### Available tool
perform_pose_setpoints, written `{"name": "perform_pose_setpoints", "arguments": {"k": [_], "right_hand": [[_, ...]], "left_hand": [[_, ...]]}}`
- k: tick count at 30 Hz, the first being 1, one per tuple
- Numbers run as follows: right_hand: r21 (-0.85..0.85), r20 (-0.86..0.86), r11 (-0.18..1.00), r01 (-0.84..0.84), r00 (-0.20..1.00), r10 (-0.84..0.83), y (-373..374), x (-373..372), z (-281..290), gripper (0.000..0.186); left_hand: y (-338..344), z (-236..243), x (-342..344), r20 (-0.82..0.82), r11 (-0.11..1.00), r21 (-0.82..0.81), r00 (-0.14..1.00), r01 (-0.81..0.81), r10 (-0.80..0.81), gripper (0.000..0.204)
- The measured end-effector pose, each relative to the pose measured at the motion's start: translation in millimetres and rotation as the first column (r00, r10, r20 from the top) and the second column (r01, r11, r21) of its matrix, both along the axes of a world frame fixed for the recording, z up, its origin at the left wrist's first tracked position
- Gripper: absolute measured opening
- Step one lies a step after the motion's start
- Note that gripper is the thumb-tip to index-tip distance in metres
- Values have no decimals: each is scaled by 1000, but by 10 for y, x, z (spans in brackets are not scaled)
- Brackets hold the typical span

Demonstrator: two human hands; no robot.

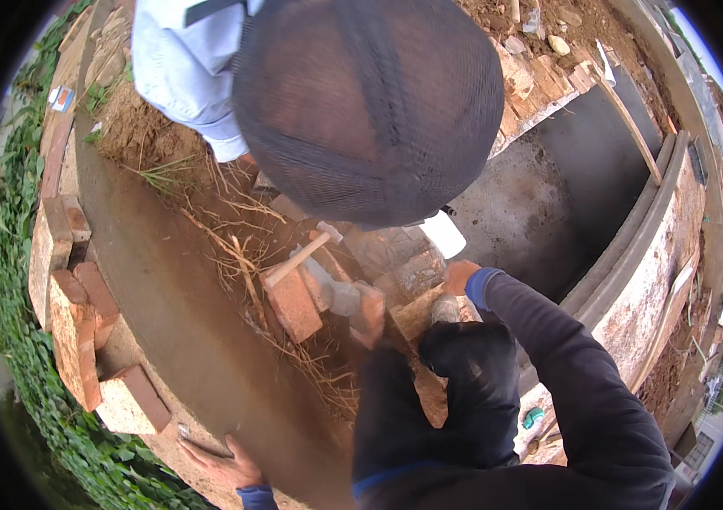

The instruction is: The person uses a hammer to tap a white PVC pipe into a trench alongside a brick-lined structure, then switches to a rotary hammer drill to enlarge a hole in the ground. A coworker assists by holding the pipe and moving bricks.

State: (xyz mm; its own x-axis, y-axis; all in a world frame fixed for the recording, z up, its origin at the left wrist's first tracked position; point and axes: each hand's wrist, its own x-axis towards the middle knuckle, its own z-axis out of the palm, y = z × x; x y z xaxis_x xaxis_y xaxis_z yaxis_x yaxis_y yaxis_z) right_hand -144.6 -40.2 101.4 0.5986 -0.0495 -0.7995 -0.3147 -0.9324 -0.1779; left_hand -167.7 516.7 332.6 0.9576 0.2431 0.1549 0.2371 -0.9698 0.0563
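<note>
So we've got leafy green plants [8, 280] all down the left edge, a small orange, white and blue packet [61, 99] up that side, a grass tuft [164, 174] near some dry roots [247, 276], a long wooden strip [629, 123] upper right, and a co-worker in a dark mesh cap [370, 110] and light blue shirt [183, 68] up top.

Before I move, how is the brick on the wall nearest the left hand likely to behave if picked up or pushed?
The brick is probably stiff and heavy for its size, as it looks like a solid block. Its flat faces make rolling unlikely. An outward push might tip it off, since it sits near the wall's leafy side.
</note>
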Motion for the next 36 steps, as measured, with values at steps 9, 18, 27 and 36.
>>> {"name": "perform_pose_setpoints", "arguments": {"k": [9, 18, 27, 36], "right_hand": [[-118, 329, 986, -119, 932, 152, -302, 276, -1815, 29], [-304, 455, 932, -200, 829, 326, -253, 579, -2750, 56], [690, 541, 716, -107, 733, -412, 309, 552, -2237, 49], [616, 581, 758, 215, 526, -621, -21, -425, -1740, 27]], "left_hand": [[-358, 120, -8, -111, 994, 103, 993, -37, 48, 95], [-225, -74, -45, -43, 977, -170, 992, -126, 120, 85], [-887, -628, 207, -150, 809, 320, 870, 493, -470, 57], [-1588, -3620, 2047, -645, 646, 284, 639, 709, -419, 57]]}}
